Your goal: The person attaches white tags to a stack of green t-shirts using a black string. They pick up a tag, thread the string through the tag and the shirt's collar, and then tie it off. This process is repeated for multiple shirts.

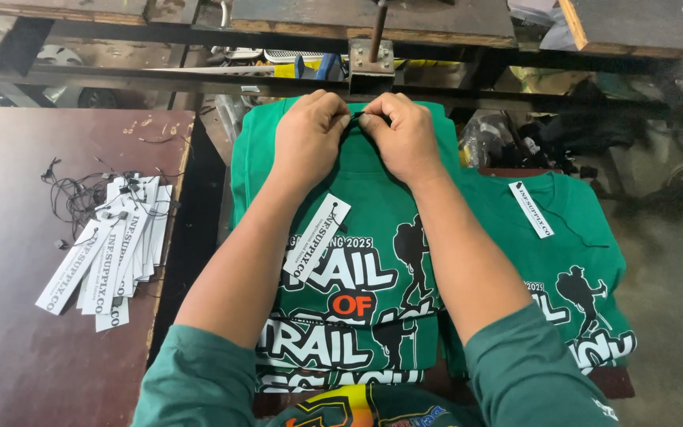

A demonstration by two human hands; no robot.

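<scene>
at the collar of the green shirt [357, 198], both my left hand [307, 136] and right hand [406, 136] pinch the black tag string [357, 115] narrowly; better keep it taut, i judge.

Both forearms are reaching up from the bottom of the frame, converging toward the upper centre. The left hand [307, 136] and right hand [406, 136] are meeting knuckles up, fingertips pinching together between them, wrists angling inward.
</scene>
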